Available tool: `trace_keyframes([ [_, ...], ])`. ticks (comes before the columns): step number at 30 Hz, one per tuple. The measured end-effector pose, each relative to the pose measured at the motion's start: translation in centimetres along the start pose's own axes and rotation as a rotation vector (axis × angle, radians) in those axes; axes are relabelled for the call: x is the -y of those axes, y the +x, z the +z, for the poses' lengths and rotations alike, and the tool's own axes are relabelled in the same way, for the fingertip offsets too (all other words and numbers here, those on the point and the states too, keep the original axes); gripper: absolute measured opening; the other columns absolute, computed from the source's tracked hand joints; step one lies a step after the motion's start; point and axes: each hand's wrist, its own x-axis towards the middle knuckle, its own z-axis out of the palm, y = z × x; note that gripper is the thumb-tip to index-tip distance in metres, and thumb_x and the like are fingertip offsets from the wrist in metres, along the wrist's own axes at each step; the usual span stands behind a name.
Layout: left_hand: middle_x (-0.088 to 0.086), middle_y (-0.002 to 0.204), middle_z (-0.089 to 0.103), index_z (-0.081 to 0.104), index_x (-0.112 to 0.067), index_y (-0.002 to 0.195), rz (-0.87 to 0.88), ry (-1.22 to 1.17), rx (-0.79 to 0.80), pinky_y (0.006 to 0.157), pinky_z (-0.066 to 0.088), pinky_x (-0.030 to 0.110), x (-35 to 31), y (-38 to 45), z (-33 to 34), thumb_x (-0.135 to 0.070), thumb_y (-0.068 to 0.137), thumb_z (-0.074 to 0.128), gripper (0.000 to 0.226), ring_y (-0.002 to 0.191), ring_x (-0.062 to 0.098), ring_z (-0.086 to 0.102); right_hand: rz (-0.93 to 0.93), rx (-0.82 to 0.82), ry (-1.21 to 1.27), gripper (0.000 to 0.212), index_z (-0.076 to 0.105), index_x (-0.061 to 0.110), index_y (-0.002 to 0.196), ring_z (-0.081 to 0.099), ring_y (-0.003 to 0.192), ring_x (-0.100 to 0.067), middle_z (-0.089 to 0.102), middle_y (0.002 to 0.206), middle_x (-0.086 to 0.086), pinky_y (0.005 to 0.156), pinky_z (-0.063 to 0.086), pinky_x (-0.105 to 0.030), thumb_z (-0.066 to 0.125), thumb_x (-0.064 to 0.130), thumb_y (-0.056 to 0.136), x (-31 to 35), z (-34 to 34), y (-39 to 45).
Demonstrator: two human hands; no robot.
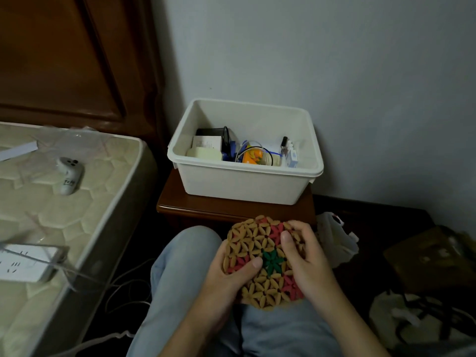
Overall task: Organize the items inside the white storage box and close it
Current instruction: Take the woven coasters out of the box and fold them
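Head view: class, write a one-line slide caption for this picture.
Both hands, left hand and right hand, hold a woven flower-pattern mat before the open white storage box on a wooden nightstand.

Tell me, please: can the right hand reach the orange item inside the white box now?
Probably not at once. The right hand and left hand both hold the woven mat. The white box is open, so nothing covers the orange item.
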Motion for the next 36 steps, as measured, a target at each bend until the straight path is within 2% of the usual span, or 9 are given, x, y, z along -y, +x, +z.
trace_keyframes([
  [3, 0.009, 0.133, 0.071, 0.065, -0.038, 0.132, 0.027, 0.03, 0.042, 0.099, 0.059, 0.044, -0.4, 0.1, 0.6, -0.025, 0.086, 0.087, 0.052, 0.125, 0.03, 0.067, 0.057, -0.012, -0.001, 0.065, 0.047, 0.058, 0.138, 0.058, 0.125, -0.002, 0.056, 0.138, 0.017, 0.102, 0.054, -0.036, 0.054, 0.087, 0.08, -0.2, -0.2, 0.0],
  [5, 0.006, 0.134, 0.07, 0.064, -0.039, 0.133, 0.077, 0.102, 0.095, 0.097, 0.058, 0.036, -1.1, 0.4, 0.9, -0.02, 0.091, 0.083, 0.049, 0.126, 0.026, 0.067, 0.146, -0.035, 0.143, 0.077, 0.055, 0.049, 0.137, 0.064, 0.121, -0.006, 0.064, 0.135, 0.014, 0.1, 0.057, -0.037, 0.064, 0.088, 0.071, 0.1, -0.4, -0.1],
  [7, 0.003, 0.135, 0.07, 0.063, -0.038, 0.135, 0.149, 0.189, 0.143, 0.098, 0.057, 0.029, -2.2, 0.9, 1.4, -0.014, 0.094, 0.078, 0.05, 0.127, 0.022, 0.066, 0.146, -0.037, 0.267, 0.068, 0.07, 0.038, 0.126, 0.073, 0.113, -0.015, 0.076, 0.123, 0.004, 0.094, 0.062, -0.037, 0.073, 0.081, 0.072, 0.4, -1.0, 0.1],
  [9, 0.001, 0.135, 0.069, 0.061, -0.035, 0.137, 0.213, 0.256, 0.182, 0.098, 0.056, 0.028, -3.1, 1.6, 2.0, -0.011, 0.095, 0.077, 0.051, 0.128, 0.02, 0.065, 0.096, -0.074, 0.322, 0.063, 0.074, 0.032, 0.121, 0.074, 0.112, -0.019, 0.078, 0.119, 0.0, 0.091, 0.062, -0.038, 0.077, 0.075, 0.075, 1.0, -1.7, 0.1],
  [15, 0.006, 0.138, 0.062, 0.056, -0.023, 0.144, 0.398, 0.505, 0.164, 0.109, 0.049, 0.056, -3.2, 3.2, 3.1, -0.021, 0.092, 0.081, 0.058, 0.134, 0.03, 0.058, 0.04, -0.174, 0.303, 0.071, 0.076, 0.026, 0.117, 0.075, 0.109, -0.019, 0.079, 0.115, -0.001, 0.092, 0.059, -0.041, 0.081, 0.078, 0.068, 2.5, -3.5, 0.0],
  [22, 0.0, 0.137, 0.062, 0.057, -0.023, 0.142, 0.405, 0.601, 0.145, 0.107, 0.051, 0.053, -2.2, 3.2, 3.0, -0.011, 0.089, 0.081, 0.059, 0.133, 0.025, 0.058, 0.022, -0.163, 0.144, 0.064, 0.077, 0.038, 0.109, 0.074, 0.101, -0.006, 0.08, 0.105, 0.01, 0.088, 0.06, -0.035, 0.07, 0.087, 0.069, 2.9, -3.6, -0.3],
  [28, -0.001, 0.132, 0.064, 0.058, -0.03, 0.137, 0.373, 0.598, 0.114, 0.105, 0.054, 0.051, -2.1, 3.1, 3.5, -0.018, 0.088, 0.083, 0.056, 0.127, 0.021, 0.062, 0.068, -0.272, 0.252, 0.051, 0.076, 0.036, 0.112, 0.072, 0.106, -0.009, 0.078, 0.11, 0.009, 0.1, 0.057, -0.047, 0.06, 0.07, 0.078, 2.1, -2.6, 0.2],
  [32, -0.002, 0.126, 0.069, 0.059, -0.027, 0.132, 0.358, 0.492, 0.068, 0.1, 0.058, 0.049, -1.7, 2.7, 3.8, -0.021, 0.09, 0.083, 0.048, 0.122, 0.019, 0.066, 0.067, -0.26, 0.25, 0.051, 0.075, 0.038, 0.116, 0.071, 0.111, -0.01, 0.077, 0.115, 0.01, 0.101, 0.056, -0.045, 0.057, 0.072, 0.082, 1.7, -2.6, 0.2],
  [36, 0.005, 0.125, 0.07, 0.059, -0.02, 0.131, 0.354, 0.421, 0.081, 0.102, 0.056, 0.056, -1.3, 2.6, 3.9, -0.015, 0.094, 0.078, 0.043, 0.123, 0.026, 0.066, 0.124, -0.23, 0.418, 0.038, 0.078, 0.033, 0.112, 0.074, 0.108, -0.017, 0.079, 0.112, 0.003, 0.091, 0.058, -0.04, 0.062, 0.056, 0.087, 2.2, -2.2, 0.3],
])
